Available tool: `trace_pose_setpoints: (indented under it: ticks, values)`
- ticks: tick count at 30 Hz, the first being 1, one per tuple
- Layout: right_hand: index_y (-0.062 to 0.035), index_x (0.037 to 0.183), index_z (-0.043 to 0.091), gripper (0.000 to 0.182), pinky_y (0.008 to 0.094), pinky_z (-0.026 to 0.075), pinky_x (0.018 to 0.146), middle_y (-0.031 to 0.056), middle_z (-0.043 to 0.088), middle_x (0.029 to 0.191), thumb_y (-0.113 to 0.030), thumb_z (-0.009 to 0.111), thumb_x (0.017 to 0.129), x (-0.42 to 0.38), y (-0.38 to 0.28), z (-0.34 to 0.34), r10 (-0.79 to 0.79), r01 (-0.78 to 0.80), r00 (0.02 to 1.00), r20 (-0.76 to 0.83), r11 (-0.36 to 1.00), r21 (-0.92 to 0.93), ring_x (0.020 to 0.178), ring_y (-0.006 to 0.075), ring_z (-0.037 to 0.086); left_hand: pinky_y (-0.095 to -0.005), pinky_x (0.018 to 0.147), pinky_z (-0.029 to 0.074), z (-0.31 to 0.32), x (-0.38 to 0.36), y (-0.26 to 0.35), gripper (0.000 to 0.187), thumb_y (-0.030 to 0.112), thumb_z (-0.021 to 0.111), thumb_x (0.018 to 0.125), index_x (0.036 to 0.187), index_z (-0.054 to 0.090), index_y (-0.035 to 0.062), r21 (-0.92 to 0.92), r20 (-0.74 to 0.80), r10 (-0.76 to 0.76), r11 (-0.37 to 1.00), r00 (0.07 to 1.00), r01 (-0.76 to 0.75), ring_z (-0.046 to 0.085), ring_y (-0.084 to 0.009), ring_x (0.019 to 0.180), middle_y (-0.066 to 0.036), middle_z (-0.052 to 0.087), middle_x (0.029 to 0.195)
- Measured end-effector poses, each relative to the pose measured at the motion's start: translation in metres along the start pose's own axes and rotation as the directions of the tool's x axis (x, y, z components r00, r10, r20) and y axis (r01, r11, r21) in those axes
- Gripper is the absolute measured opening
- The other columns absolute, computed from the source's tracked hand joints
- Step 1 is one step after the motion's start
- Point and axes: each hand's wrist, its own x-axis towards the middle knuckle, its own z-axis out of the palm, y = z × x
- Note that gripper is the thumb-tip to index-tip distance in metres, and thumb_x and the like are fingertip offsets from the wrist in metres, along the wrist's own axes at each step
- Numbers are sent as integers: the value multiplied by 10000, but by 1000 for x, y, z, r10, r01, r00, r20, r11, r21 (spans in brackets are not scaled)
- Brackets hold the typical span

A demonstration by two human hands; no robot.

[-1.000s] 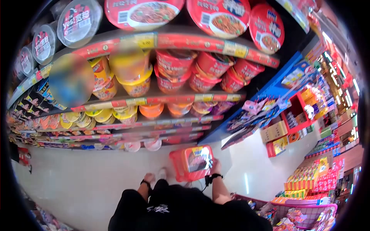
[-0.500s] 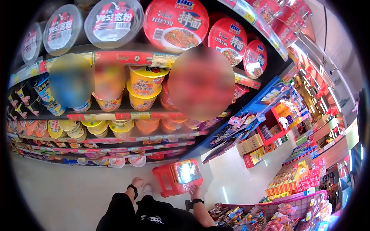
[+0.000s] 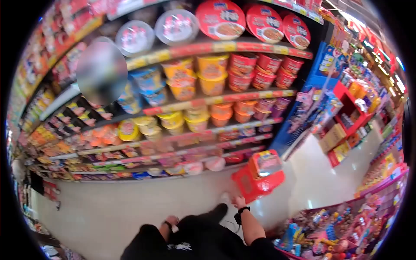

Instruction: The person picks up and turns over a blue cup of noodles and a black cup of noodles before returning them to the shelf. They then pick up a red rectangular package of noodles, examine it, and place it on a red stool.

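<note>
My right hand [image 3: 238, 201], with a dark band at the wrist, hangs just beside the near left side of a red plastic stool [image 3: 264, 185]. Its fingers look loosely apart and hold nothing I can see. On the stool sits a red tub or package with a shiny, clear-looking top [image 3: 265, 164]; glare and blur hide its kind. My left hand [image 3: 172, 220], also banded at the wrist, hangs low by my dark clothing, away from the shelves. Its fingers are too blurred to read.
Shelves ahead carry yellow noodle cups [image 3: 212, 73], red noodle cups [image 3: 241, 71] and large red-lidded noodle bowls [image 3: 221, 19]. A blue display panel [image 3: 318, 73] closes the right end. Behind it stand cardboard boxes [image 3: 333, 138]. A pink-edged bin of small packets [image 3: 333, 229] is at lower right.
My view has swung left and tilted, so the shelves and stool now appear further right. My right hand has drawn from the stool's near right side to its left. A foot has stepped forward.
</note>
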Motion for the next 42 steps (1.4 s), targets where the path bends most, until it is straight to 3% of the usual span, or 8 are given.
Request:
trace_pose_setpoints:
  ticks: [4,7,14,17,24,27,33,42]
  values:
    - [-30,909,628,231,313,467,541,94,625,725,-228,563,811,-35,22,129,34,85,952,305,926,-368,616,189,610,-393,678,522,42,-104,11,158,172,651,787,863,692,40,-543,288,-569,566,770,621,663,-242,773,-99,686,775]
    - [8,815,647,290,325,494,589,116,633,695,-272,580,774,-47,49,214,-172,617,721,671,601,-509,598,188,603,-385,764,511,58,-147,18,192,173,608,828,947,691,48,-811,-180,-340,583,923,56,654,-233,865,-111,692,895]
    - [-45,834,647,276,303,469,543,58,604,656,-313,605,781,-120,54,328,316,726,538,781,297,-620,576,148,579,-409,900,462,109,-196,-41,435,416,497,884,1022,669,41,-809,51,-671,407,740,424,596,-362,1035,-210,641,1066]
    - [-57,841,645,263,291,465,514,46,602,658,-313,610,790,-101,79,374,384,632,637,669,237,-738,585,144,584,-415,909,456,150,-230,-87,440,417,505,878,1053,664,47,-784,-381,-527,620,760,37,592,-356,1050,-209,633,1095]
    - [-93,805,639,212,295,464,585,32,627,690,-294,572,802,-86,95,527,320,673,602,731,289,-681,663,140,599,-400,656,489,172,-310,-174,321,259,525,850,1064,614,37,-945,55,-790,157,611,287,644,-286,817,-128,666,949]
    - [-98,818,636,211,276,460,595,13,638,730,-294,558,830,-120,57,600,227,725,505,833,412,-552,693,110,602,-335,532,456,134,-344,-197,332,242,526,841,1106,567,46,-769,446,-743,-603,500,-210,641,-224,690,-105,658,887]
    - [-48,924,622,148,222,464,569,33,625,764,-177,581,863,-191,-108,690,-222,571,590,776,795,-207,672,104,601,-286,613,446,-16,-427,-312,300,285,519,876,1056,578,52,-910,94,-959,-192,267,-368,620,-155,758,-69,657,877]
    - [-34,1069,566,185,282,471,822,36,620,933,-126,558,909,-307,-320,691,-856,810,138,498,387,440,878,140,604,-258,706,440,-309,-506,-336,252,270,532,925,1017,612,50,-776,-481,-875,391,63,-494,605,-125,846,-45,652,923]
